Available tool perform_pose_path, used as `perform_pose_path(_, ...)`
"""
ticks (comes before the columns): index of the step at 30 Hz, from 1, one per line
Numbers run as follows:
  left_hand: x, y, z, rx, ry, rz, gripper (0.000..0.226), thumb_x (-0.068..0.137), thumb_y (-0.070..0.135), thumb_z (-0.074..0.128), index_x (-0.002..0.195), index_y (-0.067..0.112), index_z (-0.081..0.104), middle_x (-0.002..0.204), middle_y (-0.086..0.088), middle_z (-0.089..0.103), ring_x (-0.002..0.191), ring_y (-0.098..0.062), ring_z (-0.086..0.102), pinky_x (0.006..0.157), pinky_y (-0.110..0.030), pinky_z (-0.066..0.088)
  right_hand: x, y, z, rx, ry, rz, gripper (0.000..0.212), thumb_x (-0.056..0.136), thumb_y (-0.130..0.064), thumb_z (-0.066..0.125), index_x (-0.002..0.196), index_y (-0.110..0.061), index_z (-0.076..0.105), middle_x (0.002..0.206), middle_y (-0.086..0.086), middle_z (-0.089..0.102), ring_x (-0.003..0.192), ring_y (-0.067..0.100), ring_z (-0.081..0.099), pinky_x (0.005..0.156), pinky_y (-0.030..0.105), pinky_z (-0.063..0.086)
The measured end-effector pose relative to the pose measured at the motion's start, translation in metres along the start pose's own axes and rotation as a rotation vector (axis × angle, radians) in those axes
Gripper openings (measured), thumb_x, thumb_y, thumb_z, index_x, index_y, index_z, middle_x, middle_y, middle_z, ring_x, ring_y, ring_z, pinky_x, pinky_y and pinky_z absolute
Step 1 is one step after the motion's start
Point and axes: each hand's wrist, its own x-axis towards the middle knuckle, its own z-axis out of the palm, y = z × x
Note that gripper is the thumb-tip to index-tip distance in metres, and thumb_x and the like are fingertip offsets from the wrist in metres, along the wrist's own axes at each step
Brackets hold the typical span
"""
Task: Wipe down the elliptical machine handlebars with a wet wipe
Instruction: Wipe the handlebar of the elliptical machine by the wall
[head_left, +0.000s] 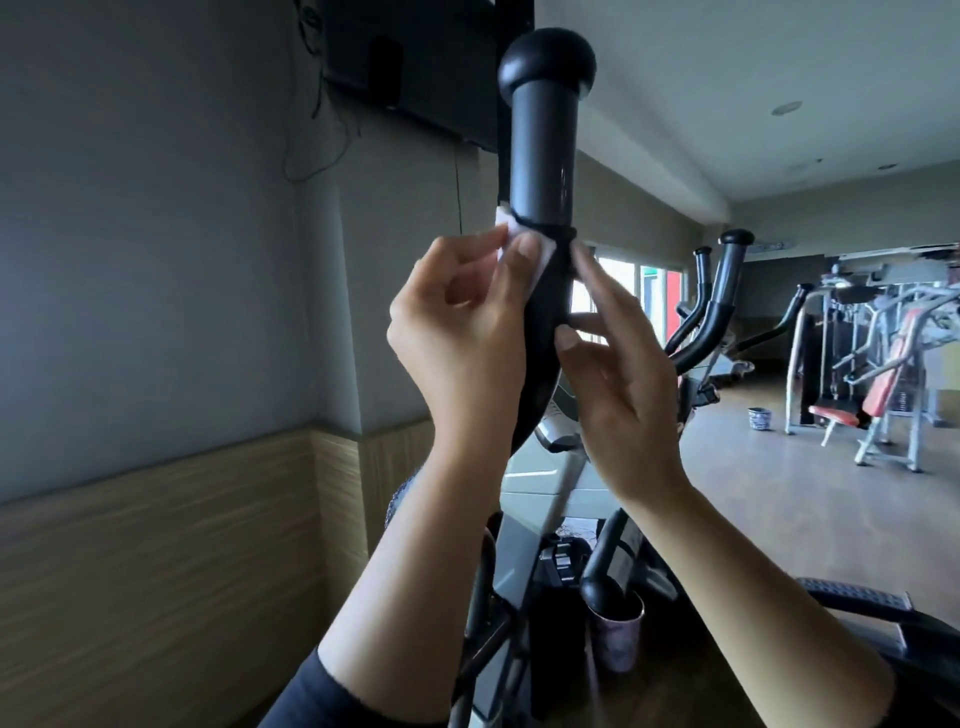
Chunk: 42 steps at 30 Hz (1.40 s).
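Note:
A black elliptical handlebar (543, 145) rises upright in the middle of the view, with a round knob on top. A white wet wipe (540, 265) lies against its left side, just under a ridge in the grip. My left hand (462, 322) pinches the wipe between thumb and fingers against the bar. My right hand (618, 364) is on the right side of the same bar, its thumb and fingertips touching the grip; its fingers look fairly straight.
The elliptical's grey frame (540, 483) and a cup (615, 634) in its holder lie below my hands. A second elliptical (717, 301) and weight machines (878, 364) stand at the right. A wall-mounted screen (415, 62) hangs above left.

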Motion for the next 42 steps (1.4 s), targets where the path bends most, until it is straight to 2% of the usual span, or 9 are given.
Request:
perform_pose_path(2, -0.008, -0.002, 0.0, 0.042, 0.019, 0.026, 0.009, 0.078, 0.026, 0.079, 0.085, 0.022, 0.074, 0.074, -0.008, 0.07, 0.066, -0.013, 0.065, 0.071, -0.04, 0.057, -0.001, 0.0, -0.001, 0.007, -0.006, 0.001, 0.048, 0.097, -0.001, 0.046, 0.143, -0.008, 0.036, 0.139, -0.004, 0.048, 0.112, 0.013, 0.059, 0.084, 0.025, 0.053)
perform_pose_path(6, -0.019, -0.007, -0.007, 0.103, 0.035, 0.07, 0.01, 0.076, 0.028, 0.08, 0.083, 0.025, 0.074, 0.075, -0.005, 0.07, 0.069, -0.012, 0.067, 0.071, -0.039, 0.056, -0.002, 0.004, -0.002, 0.02, -0.015, 0.015, 0.049, 0.097, -0.005, 0.047, 0.144, -0.008, 0.037, 0.145, 0.007, 0.045, 0.125, 0.029, 0.052, 0.094, 0.052, 0.05)
perform_pose_path(10, -0.001, 0.007, 0.006, 0.13, 0.04, 0.107, 0.008, 0.076, 0.032, 0.079, 0.077, 0.029, 0.071, 0.076, 0.001, 0.071, 0.068, -0.004, 0.067, 0.073, -0.035, 0.056, -0.002, 0.003, -0.001, 0.069, -0.017, 0.032, 0.049, 0.096, 0.0, 0.047, 0.143, -0.011, 0.036, 0.14, 0.006, 0.047, 0.108, 0.018, 0.059, 0.078, 0.024, 0.052)
perform_pose_path(21, 0.005, 0.002, 0.002, -0.03, -0.009, 0.003, 0.007, 0.076, 0.026, 0.081, 0.077, 0.026, 0.074, 0.065, 0.002, 0.07, 0.067, -0.014, 0.068, 0.072, -0.042, 0.057, -0.006, -0.004, 0.005, -0.023, 0.035, 0.027, 0.049, 0.097, 0.001, 0.044, 0.142, -0.014, 0.035, 0.139, -0.004, 0.047, 0.111, 0.014, 0.06, 0.083, 0.021, 0.05)
perform_pose_path(24, -0.001, -0.007, -0.008, -0.079, -0.059, -0.039, 0.007, 0.076, 0.025, 0.08, 0.082, 0.022, 0.076, 0.071, -0.002, 0.072, 0.068, -0.013, 0.068, 0.072, -0.036, 0.057, -0.005, -0.01, 0.009, -0.072, 0.053, 0.035, 0.05, 0.095, 0.006, 0.043, 0.142, -0.01, 0.036, 0.141, -0.003, 0.045, 0.12, 0.006, 0.054, 0.09, 0.014, 0.044)
perform_pose_path(27, 0.009, -0.005, -0.007, -0.15, -0.108, -0.086, 0.011, 0.076, 0.021, 0.08, 0.085, 0.016, 0.078, 0.072, 0.002, 0.073, 0.064, -0.001, 0.065, 0.066, -0.021, 0.053, -0.003, -0.014, 0.014, -0.187, 0.084, 0.013, 0.051, 0.093, 0.013, 0.042, 0.14, -0.008, 0.037, 0.139, -0.003, 0.044, 0.124, -0.007, 0.045, 0.091, 0.004, 0.037)
perform_pose_path(36, 0.01, -0.025, -0.032, -0.255, -0.348, -0.219, 0.013, 0.078, 0.021, 0.078, 0.09, 0.016, 0.078, 0.073, 0.013, 0.073, 0.061, 0.01, 0.06, 0.062, -0.009, 0.045, -0.009, -0.022, 0.027, -0.33, 0.125, 0.083, 0.048, 0.099, -0.001, 0.039, 0.141, -0.025, 0.035, 0.146, -0.01, 0.04, 0.138, 0.0, 0.034, 0.11, 0.018, 0.029)
perform_pose_path(39, 0.027, -0.02, -0.024, -0.342, -0.38, -0.234, 0.006, 0.078, 0.014, 0.078, 0.083, 0.017, 0.076, 0.061, 0.023, 0.067, 0.055, 0.011, 0.058, 0.058, -0.008, 0.045, -0.014, -0.021, 0.031, -0.335, 0.149, 0.115, 0.046, 0.101, -0.006, 0.04, 0.143, -0.021, 0.035, 0.149, -0.006, 0.04, 0.14, 0.006, 0.033, 0.115, 0.031, 0.028)
perform_pose_path(42, 0.034, -0.019, -0.019, -0.394, -0.381, -0.227, 0.005, 0.078, 0.013, 0.078, 0.079, 0.015, 0.073, 0.059, 0.017, 0.066, 0.055, 0.009, 0.057, 0.059, -0.009, 0.045, -0.017, -0.022, 0.034, -0.322, 0.178, 0.154, 0.046, 0.1, -0.01, 0.042, 0.143, -0.021, 0.035, 0.149, -0.005, 0.041, 0.14, 0.006, 0.033, 0.116, 0.035, 0.028)
